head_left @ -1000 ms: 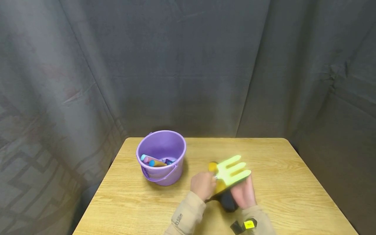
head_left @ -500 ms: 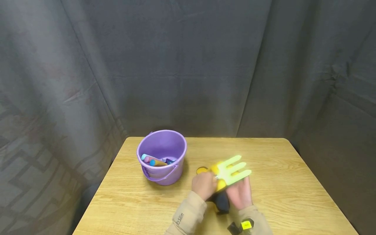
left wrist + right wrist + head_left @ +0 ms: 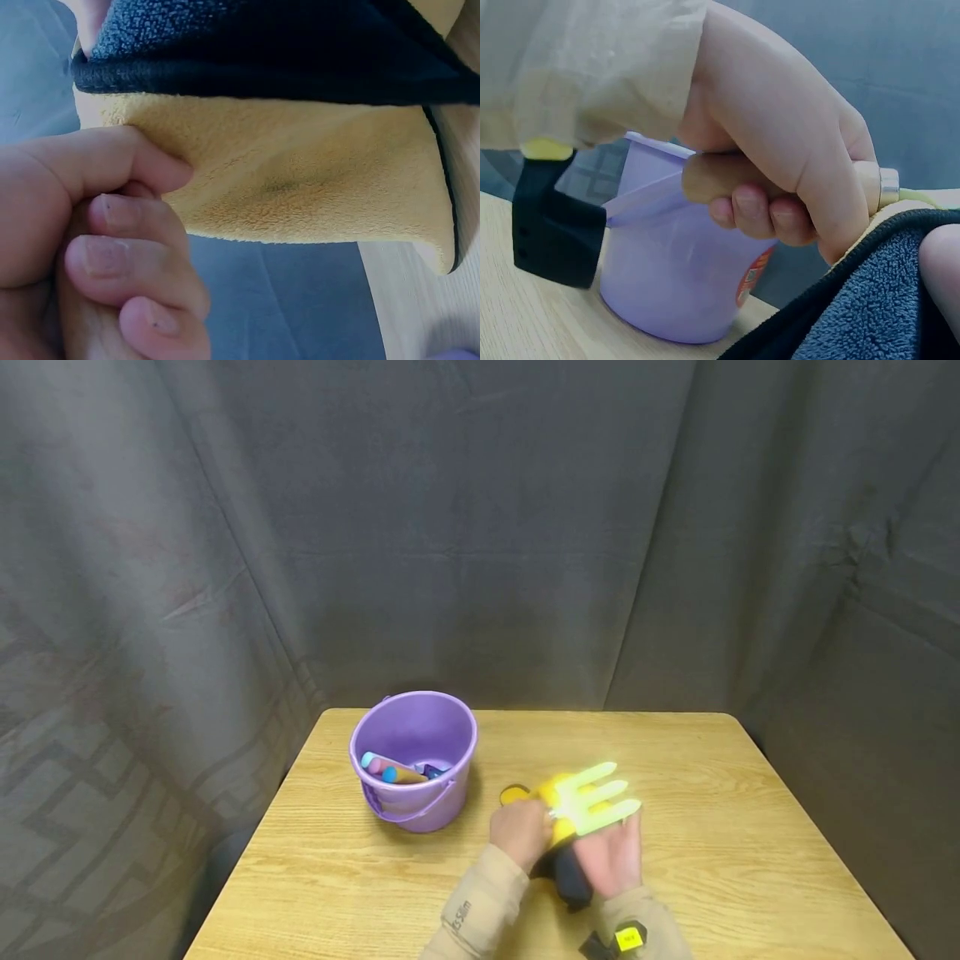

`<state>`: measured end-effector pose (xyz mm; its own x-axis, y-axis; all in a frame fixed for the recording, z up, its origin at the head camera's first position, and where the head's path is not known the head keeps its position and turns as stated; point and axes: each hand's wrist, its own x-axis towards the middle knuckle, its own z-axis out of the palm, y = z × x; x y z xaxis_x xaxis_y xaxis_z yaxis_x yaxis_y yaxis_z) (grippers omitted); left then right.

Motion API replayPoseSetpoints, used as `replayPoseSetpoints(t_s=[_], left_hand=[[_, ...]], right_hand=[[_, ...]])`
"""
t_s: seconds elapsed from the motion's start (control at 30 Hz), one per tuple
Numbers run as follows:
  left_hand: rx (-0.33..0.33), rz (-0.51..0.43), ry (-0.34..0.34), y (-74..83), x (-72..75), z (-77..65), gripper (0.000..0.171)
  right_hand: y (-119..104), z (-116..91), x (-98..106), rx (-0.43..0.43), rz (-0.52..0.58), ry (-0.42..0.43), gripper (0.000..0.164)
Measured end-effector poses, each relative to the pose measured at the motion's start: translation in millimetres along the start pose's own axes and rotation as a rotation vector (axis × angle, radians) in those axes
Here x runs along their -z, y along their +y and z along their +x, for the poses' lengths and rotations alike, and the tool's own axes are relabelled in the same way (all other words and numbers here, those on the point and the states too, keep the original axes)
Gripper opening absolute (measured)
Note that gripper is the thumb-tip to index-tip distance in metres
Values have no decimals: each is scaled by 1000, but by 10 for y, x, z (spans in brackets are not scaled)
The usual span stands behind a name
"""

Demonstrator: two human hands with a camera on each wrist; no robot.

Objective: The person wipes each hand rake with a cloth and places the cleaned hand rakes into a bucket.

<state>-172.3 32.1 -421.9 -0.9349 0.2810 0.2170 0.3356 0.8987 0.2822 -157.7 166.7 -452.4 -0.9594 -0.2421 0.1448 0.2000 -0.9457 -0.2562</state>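
A small garden hand fork (image 3: 600,796) with pale yellow-green tines points to the right over the table in the head view. My left hand (image 3: 519,832) grips its wooden handle (image 3: 727,178), fingers curled round it. Under the tines lies a two-sided cloth (image 3: 300,172), yellow on one face and dark grey on the other, with a black edge. My right hand (image 3: 617,853) holds this cloth against the underside of the fork, palm turned up. Most of its fingers are hidden behind the cloth and tines. A dark flap of cloth hangs between the wrists.
A purple bucket (image 3: 450,806) with its handle lowered stands left of my hands. Several rod-like things with light blue, pink and orange ends (image 3: 397,775) lean inside it. The wooden table (image 3: 735,860) ends in front of a grey curtain (image 3: 480,543).
My right hand has slid slightly left along the fork with the cloth, whose yellow corner now shows beyond my left hand. The tines have dipped a little. The bucket stays put.
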Motion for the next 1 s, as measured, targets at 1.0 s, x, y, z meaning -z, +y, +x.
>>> replayPoseSetpoints(t_s=[1.0], left_hand=[[38,-103,-72,-14,-91,-6,23]], right_hand=[[-273,36,141,14,18,-304,64]])
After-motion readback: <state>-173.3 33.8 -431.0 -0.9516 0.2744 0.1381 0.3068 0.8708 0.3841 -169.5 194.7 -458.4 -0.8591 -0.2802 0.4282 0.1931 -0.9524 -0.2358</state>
